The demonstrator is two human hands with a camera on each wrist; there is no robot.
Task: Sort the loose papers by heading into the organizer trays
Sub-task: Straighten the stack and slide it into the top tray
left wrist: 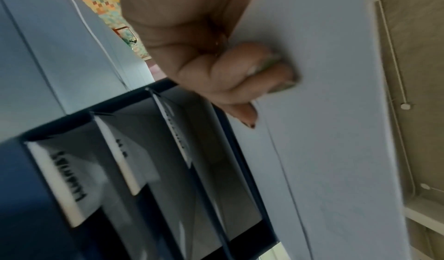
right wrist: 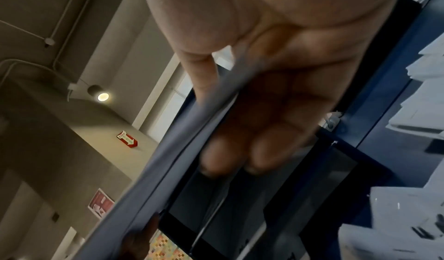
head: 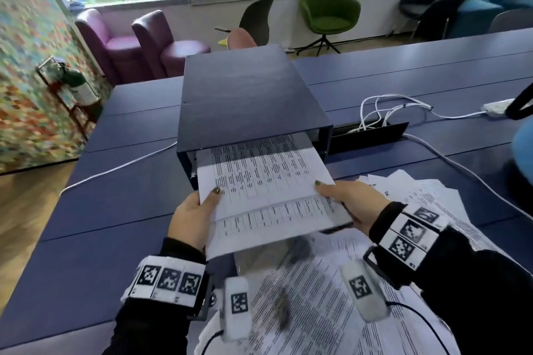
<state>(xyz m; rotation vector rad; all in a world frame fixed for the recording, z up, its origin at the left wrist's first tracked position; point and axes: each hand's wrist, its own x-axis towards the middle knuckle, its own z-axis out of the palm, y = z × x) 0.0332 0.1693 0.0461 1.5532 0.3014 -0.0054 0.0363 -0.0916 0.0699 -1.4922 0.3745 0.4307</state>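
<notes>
A dark blue organizer [head: 245, 101] with stacked trays stands mid-table, its open front facing me. A thin stack of printed table sheets [head: 265, 190] sticks out of its top slot, the far end inside. My left hand [head: 196, 216] pinches the stack's left edge, thumb on top. My right hand [head: 346, 202] grips the right edge the same way. In the left wrist view my fingers [left wrist: 240, 78] curl under the white sheets [left wrist: 324, 112], beside labelled trays [left wrist: 134, 169]. In the right wrist view my fingers [right wrist: 252, 131] lie under the stack's edge [right wrist: 192, 131].
Loose printed papers [head: 331, 297] lie spread over the near right of the blue table [head: 101, 210]. White cables [head: 398, 106] run from a cable box [head: 369, 135] right of the organizer. Chairs stand beyond the table's far edge.
</notes>
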